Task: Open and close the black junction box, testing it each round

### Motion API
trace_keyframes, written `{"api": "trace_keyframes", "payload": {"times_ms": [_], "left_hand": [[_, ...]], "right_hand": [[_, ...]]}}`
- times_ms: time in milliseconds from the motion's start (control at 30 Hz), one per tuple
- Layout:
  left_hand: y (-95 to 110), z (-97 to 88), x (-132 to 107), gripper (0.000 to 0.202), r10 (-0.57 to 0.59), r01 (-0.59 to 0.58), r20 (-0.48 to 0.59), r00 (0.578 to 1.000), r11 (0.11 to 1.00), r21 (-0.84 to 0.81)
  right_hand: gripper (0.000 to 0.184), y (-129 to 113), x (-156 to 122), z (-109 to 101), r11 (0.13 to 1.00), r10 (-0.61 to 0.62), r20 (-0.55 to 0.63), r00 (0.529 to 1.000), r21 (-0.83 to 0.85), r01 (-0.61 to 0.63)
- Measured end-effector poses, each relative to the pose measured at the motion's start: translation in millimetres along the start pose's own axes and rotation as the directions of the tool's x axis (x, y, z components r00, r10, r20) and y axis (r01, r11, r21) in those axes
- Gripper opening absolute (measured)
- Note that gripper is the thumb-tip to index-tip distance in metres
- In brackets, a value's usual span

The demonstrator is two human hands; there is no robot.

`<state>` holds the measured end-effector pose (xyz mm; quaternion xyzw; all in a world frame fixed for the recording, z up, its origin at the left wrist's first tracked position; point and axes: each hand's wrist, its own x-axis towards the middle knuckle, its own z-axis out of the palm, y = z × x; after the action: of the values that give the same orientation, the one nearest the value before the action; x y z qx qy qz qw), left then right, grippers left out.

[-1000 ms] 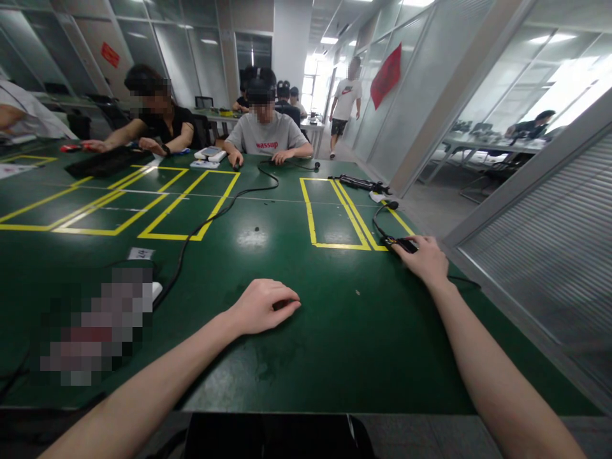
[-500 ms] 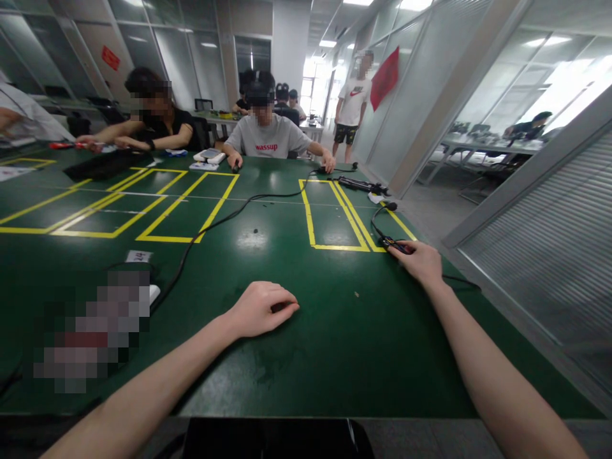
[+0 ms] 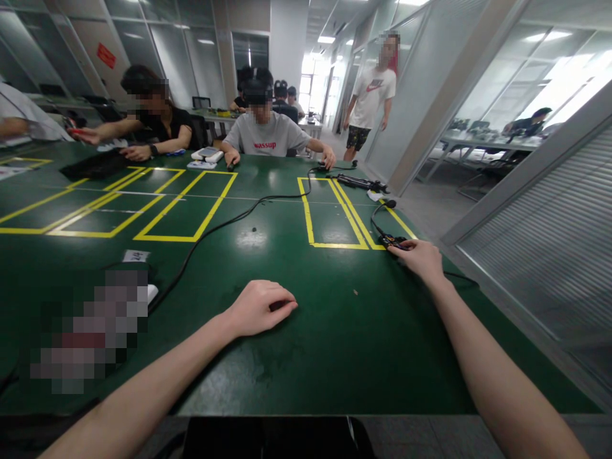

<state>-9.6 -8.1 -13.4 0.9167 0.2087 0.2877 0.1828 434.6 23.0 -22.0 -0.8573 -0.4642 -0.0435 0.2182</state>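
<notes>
My left hand (image 3: pixel 261 307) rests on the green table (image 3: pixel 335 357). Its fingers are curled, thumb tip against the fingertips, and nothing shows between them. Farther right, my right hand (image 3: pixel 423 258) grips a small black device (image 3: pixel 394 242) with tiny coloured details, lying at the corner of a yellow tape outline. Part of the device is hidden under my fingers. From its far side a thin black cable (image 3: pixel 374 220) curves up to a rounded black end (image 3: pixel 390 204). Another black cable (image 3: pixel 461 278) runs off behind my right wrist to the table edge.
Yellow tape rectangles (image 3: pixel 335 245) mark the table. A long black cable (image 3: pixel 210 223) crosses it. A folded black stand (image 3: pixel 358 183) lies at the far right. Across sits a person in a grey shirt (image 3: pixel 265 135); at left another reaches over a black tray (image 3: pixel 93 164). A blurred-out object (image 3: pixel 100 325) lies near left.
The standing person at the back has come closer and moved right. The person at left has stretched an arm out leftward with a red item. My hands have barely moved.
</notes>
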Motion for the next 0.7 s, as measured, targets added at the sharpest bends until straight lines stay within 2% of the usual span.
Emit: {"api": "trace_keyframes", "payload": {"times_ms": [200, 400, 500, 700], "left_hand": [[1, -0.2, 0, 0.025, 0.009, -0.009, 0.003, 1.000, 1.000, -0.001], [1, -0.4, 0, 0.021, 0.024, -0.024, -0.003, 1.000, 1.000, 0.010], [1, -0.5, 0, 0.022, 0.016, -0.016, 0.001, 1.000, 1.000, 0.020], [1, -0.4, 0, 0.025, 0.008, -0.008, 0.006, 1.000, 1.000, 0.021]], "right_hand": [[0.041, 9, 8, 4, 0.997, -0.033, -0.005, 0.999, 0.068, 0.034], [0.045, 6, 3, 1, 0.989, -0.096, -0.036, 0.995, 0.113, 0.099], [0.049, 2, -1, -1, 0.991, -0.067, -0.044, 0.997, 0.113, 0.071], [0.053, 4, -3, 1, 0.997, 0.031, -0.199, 0.980, 0.072, -0.017]]}}
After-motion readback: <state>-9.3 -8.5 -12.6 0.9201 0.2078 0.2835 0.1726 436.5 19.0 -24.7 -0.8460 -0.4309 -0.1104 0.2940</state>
